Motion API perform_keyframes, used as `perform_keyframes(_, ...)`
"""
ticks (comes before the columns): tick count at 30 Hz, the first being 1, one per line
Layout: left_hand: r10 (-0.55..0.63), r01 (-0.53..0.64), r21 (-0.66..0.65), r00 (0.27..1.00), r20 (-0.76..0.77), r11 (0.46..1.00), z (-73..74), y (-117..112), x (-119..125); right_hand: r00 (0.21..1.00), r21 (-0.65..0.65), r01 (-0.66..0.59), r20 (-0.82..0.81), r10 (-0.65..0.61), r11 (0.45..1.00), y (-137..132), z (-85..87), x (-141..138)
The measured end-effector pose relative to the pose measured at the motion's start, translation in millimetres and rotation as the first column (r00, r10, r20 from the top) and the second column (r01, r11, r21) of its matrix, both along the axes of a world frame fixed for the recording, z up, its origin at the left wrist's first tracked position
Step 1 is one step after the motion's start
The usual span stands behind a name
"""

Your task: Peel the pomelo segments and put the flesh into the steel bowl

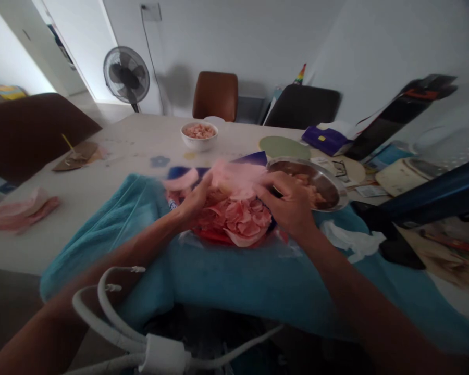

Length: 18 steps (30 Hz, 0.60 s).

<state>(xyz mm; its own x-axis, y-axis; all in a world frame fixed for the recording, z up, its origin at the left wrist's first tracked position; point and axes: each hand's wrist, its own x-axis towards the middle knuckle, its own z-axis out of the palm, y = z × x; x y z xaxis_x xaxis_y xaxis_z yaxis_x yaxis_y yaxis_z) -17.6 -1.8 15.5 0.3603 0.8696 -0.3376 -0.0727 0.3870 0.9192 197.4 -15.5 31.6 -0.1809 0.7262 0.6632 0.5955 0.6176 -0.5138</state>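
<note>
Your right hand (pixel 291 203) has its grip closed on the edge of a pale pink piece (pixel 234 179), though the fingertips are blurred. Your left hand (pixel 191 204) is at the other side of that piece, thumb raised; you cannot tell whether its grip is closed. The piece is between your hands, above a heap of crumpled pink layers (pixel 246 221) in front of you. Under the heap, a teal cloth (pixel 234 278) covers the near edge of the counter (pixel 27 252). Just beyond your right hand, a steel bowl (pixel 339 197) holds pinkish chunks (pixel 316 197). Farther back, a white bowl (pixel 199 142) is filled with small pink bits (pixel 198 130). A crumpled white tissue (pixel 354 239) lies to the right, near your right forearm.
</note>
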Motion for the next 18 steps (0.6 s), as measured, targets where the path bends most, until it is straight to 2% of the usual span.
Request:
perform_keyframes(5,-0.072,0.081,0.121,0.995,-0.075,0.989,0.7,-4,-3,0.949,0.066,-0.252,0.21,0.233,0.966,7,-4.9,-23)
perform_keyframes(7,-0.031,0.053,0.156,0.99,-0.138,0.986,0.2,-5,-4,0.904,0.078,-0.302,0.341,0.26,0.95,13,-5.8,-33)
perform_keyframes(11,0.082,-0.034,0.232,0.976,-0.2,0.972,-0.1,-5,-4,0.798,0.142,-0.305,0.578,0.171,0.942,20,-5.6,-44)
perform_keyframes(15,0.011,0.027,0.189,0.981,-0.196,0.982,0.2,-4,-5,0.769,0.25,-0.273,0.636,0.055,0.929,19,-5.6,-45)
perform_keyframes(18,-0.008,0.058,0.237,0.978,-0.206,0.97,-0.2,-3,-7,0.759,0.204,-0.27,0.647,0.077,0.941,18,-5.0,-43)
